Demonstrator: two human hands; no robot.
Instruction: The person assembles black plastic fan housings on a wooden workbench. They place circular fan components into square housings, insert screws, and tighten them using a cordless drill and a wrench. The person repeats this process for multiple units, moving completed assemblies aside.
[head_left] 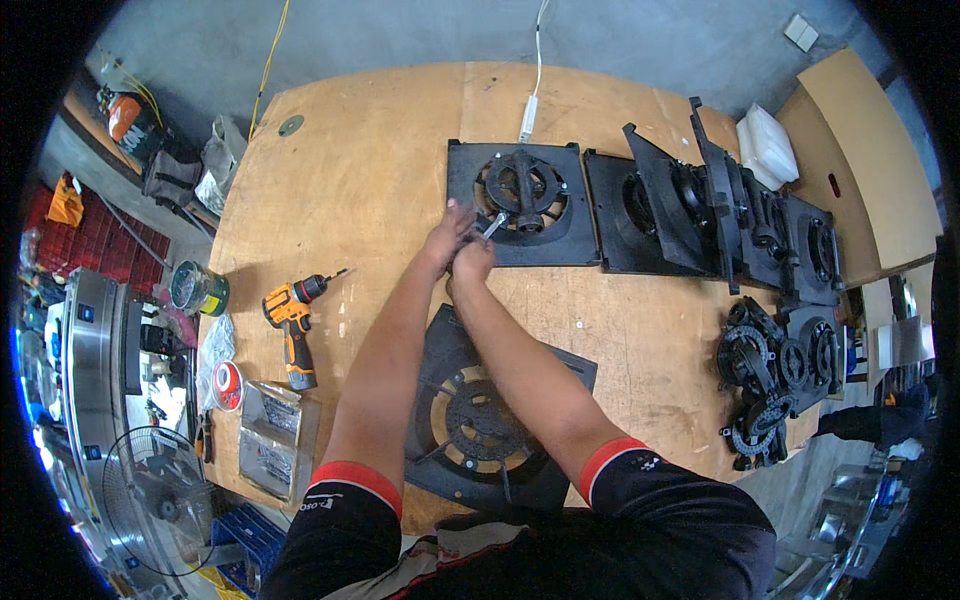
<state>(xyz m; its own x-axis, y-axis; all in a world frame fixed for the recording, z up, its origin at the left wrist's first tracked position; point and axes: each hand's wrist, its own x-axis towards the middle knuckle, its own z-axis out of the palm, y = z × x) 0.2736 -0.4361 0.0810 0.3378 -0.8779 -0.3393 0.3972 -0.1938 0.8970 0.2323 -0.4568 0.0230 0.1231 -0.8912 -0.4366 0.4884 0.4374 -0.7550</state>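
Observation:
A square black cast-iron stove plate (560,245) lies on the wooden table ahead of me, with a round burner (520,185) on its middle. My right hand (470,264) is closed at the plate's near left corner, around the lower end of a silver spanner (495,224). The spanner's head reaches to the burner's near side. Just left of it, my left hand (450,235) rests at the plate's left edge, fingers stretched out over it. Its fingertips are partly dark and blurred. A second black stove plate (545,470) lies below my forearms, partly covered by them.
An orange cordless drill (290,322) lies to the left, near a jar (200,288), a tape roll (227,385) and a clear-covered box (270,440). More plates (640,210) lean in a row at right. Loose burners (755,380) are heaped nearer. A white power cord (528,118) lies behind.

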